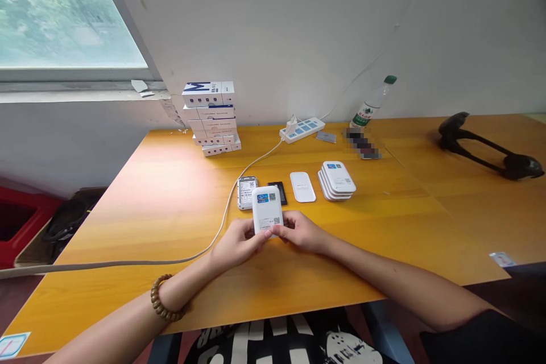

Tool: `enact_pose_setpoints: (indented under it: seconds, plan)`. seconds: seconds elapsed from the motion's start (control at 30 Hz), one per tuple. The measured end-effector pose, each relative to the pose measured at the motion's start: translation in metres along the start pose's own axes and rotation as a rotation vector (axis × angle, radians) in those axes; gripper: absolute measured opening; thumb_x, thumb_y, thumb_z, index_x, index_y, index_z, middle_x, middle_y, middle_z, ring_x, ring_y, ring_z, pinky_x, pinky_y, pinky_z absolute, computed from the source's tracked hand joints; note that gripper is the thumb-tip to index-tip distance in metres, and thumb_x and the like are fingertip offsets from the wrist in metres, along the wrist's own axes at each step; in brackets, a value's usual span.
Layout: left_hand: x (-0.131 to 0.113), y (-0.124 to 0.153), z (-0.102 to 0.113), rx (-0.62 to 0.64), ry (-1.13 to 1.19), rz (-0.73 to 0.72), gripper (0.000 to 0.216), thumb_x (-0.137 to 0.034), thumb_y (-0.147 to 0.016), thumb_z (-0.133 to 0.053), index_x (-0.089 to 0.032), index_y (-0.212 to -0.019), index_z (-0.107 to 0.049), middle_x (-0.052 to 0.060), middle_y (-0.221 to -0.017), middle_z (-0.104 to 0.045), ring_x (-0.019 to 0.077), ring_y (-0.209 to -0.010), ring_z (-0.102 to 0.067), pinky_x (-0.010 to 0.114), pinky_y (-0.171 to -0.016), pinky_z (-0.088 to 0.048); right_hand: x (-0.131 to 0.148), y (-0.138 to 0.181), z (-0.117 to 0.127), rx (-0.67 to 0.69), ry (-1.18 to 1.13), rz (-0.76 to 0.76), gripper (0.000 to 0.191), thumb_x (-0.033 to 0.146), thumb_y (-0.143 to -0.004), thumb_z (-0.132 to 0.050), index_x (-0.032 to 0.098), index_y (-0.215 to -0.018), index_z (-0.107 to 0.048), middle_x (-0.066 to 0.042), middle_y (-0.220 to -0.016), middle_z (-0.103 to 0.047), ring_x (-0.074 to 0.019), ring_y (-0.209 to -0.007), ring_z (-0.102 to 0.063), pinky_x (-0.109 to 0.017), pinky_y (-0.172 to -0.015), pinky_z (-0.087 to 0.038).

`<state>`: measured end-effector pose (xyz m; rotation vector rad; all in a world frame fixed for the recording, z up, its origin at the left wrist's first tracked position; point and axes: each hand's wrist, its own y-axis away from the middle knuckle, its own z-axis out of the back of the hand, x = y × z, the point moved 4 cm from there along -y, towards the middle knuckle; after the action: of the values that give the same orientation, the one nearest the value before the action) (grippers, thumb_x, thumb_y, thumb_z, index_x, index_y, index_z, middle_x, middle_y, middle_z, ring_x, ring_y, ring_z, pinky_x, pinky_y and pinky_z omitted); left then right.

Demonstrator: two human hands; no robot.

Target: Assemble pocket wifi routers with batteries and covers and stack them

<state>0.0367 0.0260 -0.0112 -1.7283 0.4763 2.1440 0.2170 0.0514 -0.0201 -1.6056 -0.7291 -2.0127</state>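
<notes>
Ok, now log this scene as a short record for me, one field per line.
Left hand: holds a white device at its lower left
Right hand: holds that device at its lower right
Device face: blue sticker and square codes toward the camera
Behind it: opened device, partly hidden black block, white cover
Right of the cover: stack of white devices
Back left: stacked white boxes
Back middle: power strip with a plug in it
Back right: green-capped bottle
</notes>
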Motion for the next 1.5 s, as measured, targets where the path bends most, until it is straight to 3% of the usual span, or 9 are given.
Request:
enact_pose_setpoints:
  seconds: [0.1,0.2,0.3,0.47,0.67,0.77,0.87,1.03,1.5]
  plan:
    - [-0.002,0.001,-0.001,0.016,0.006,0.052,0.06,-0.067,-0.101,-0.054,-0.018,-0.066,-0.053,-0.003,-0.054,-0.049,0.0093,-0.05,-0.04,0.023,-0.05,-0.029,0.012,0.004,0.014,-0.169,0.166,0.085,0.066,0.072,-0.09,-0.071,0.019,-0.129,-0.066,-0.014,-0.11,-0.074,-0.0277,-0.092,-0.069,-0.041,-0.076,-0.059]
    - [-0.001,0.003,-0.002,0.011,0.04,0.094,0.058,-0.067,-0.101,-0.053,-0.018,-0.07,-0.055,-0.004,-0.055,-0.047,0.0091,-0.049,-0.038,0.023,-0.049,-0.028,0.036,0.013,0.024,-0.351,0.523,0.303,0.108,0.067,-0.08,-0.086,0.026,-0.165,-0.033,-0.023,-0.161,-0.047,-0.0422,-0.143,-0.052,-0.059,-0.11,-0.052]
    - [0.001,0.004,-0.008,0.03,0.003,0.101,0.056,-0.065,-0.101,-0.053,-0.019,-0.069,-0.053,-0.004,-0.053,-0.046,0.0093,-0.047,-0.035,0.024,-0.048,-0.023,0.048,0.015,0.012,-0.2,0.842,0.418,0.123,0.055,-0.082,-0.088,0.026,-0.174,-0.011,-0.024,-0.172,-0.033,-0.0457,-0.159,-0.032,-0.067,-0.126,-0.034]
    - [-0.001,0.005,-0.013,0.034,-0.146,-0.018,0.054,-0.06,-0.102,-0.053,-0.019,-0.066,-0.051,-0.004,-0.056,-0.045,0.0102,-0.053,-0.035,0.026,-0.052,-0.023,0.057,0.015,0.011,-0.073,0.948,0.404,0.123,0.037,-0.08,-0.086,0.018,-0.174,-0.009,-0.028,-0.168,-0.038,-0.0473,-0.157,-0.035,-0.067,-0.125,-0.034]
    - [-0.016,0.009,0.01,-0.203,-0.447,-0.26,0.033,-0.038,-0.104,-0.057,-0.02,-0.076,-0.06,0.001,-0.072,-0.063,0.0152,-0.067,-0.057,0.029,-0.066,-0.044,0.088,0.025,0.128,0.001,0.925,-0.023,0.112,0.032,-0.078,-0.079,0.023,-0.173,-0.02,-0.016,-0.179,-0.027,-0.0415,-0.162,-0.033,-0.055,-0.129,-0.035]
    - [-0.01,0.003,0.03,-0.337,-0.525,-0.3,0.022,-0.033,-0.105,-0.056,-0.021,-0.09,-0.066,0.006,-0.092,-0.072,0.0214,-0.089,-0.068,0.037,-0.082,-0.055,0.095,0.031,0.194,-0.046,0.982,-0.232,0.111,0.039,-0.078,-0.078,0.025,-0.174,-0.022,-0.011,-0.18,-0.024,-0.0427,-0.163,-0.03,-0.055,-0.132,-0.03]
    - [0.004,-0.007,0.042,-0.384,-0.597,-0.346,0.016,-0.033,-0.104,-0.06,-0.022,-0.107,-0.071,0.012,-0.123,-0.074,0.029,-0.122,-0.066,0.05,-0.106,-0.057,0.086,0.032,0.224,-0.02,1.02,-0.304,0.113,0.041,-0.074,-0.08,0.023,-0.173,-0.027,-0.011,-0.179,-0.029,-0.0434,-0.163,-0.029,-0.056,-0.134,-0.027]
    - [0.03,-0.015,0.048,-0.361,-0.723,-0.218,0.039,-0.041,-0.101,-0.063,-0.022,-0.135,-0.068,0.015,-0.158,-0.058,0.0376,-0.153,-0.045,0.063,-0.123,-0.045,0.064,0.03,0.226,-0.026,0.993,-0.352,0.112,0.046,-0.075,-0.078,0.02,-0.172,-0.029,-0.015,-0.176,-0.034,-0.045,-0.16,-0.036,-0.06,-0.131,-0.033]
    - [0.037,-0.017,0.049,-0.305,-0.806,-0.244,0.037,-0.033,-0.103,-0.057,-0.025,-0.136,-0.071,0.014,-0.16,-0.056,0.0392,-0.152,-0.047,0.064,-0.123,-0.047,0.062,0.029,0.222,0.021,0.996,-0.381,0.114,0.052,-0.076,-0.078,0.021,-0.173,-0.027,-0.014,-0.178,-0.03,-0.0437,-0.162,-0.03,-0.059,-0.132,-0.03]
